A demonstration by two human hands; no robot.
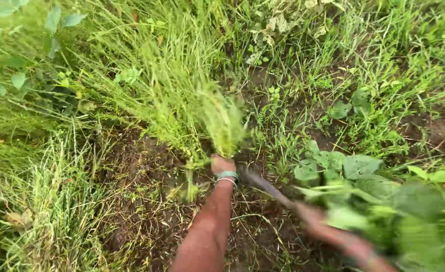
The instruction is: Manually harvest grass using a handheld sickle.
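I look down on two bare arms reaching forward over dark, damp soil (146, 211) strewn with cut stalks. Nearest me on the right, broad green leaves (383, 201) blur across the corner and partly cover the right forearm. The right hand (308, 211) is smeared by motion; its grip appears closed around the handle of a dark sickle-like tool (262, 184), whose blade end lies near the ground just right of the left wrist, though blur keeps me from seeing the fingers clearly.

The left arm runs up the middle of the view, with pale green bangles (227, 176) at the wrist. The left hand (221, 164) has its grip closed tight around the base of a bunch of grass (217, 121), which rises from the fist and fans up and to the left, blurred at its tips.

Left of the arms, a patch of pale, flattened grass (46, 201) lies beside the bare soil. Farther out, a low plant with round leaves (328, 161) grows to the right of the hands. Beyond everything, tall uncut grass (146, 55) and scattered weeds cover the ground to the top edge.
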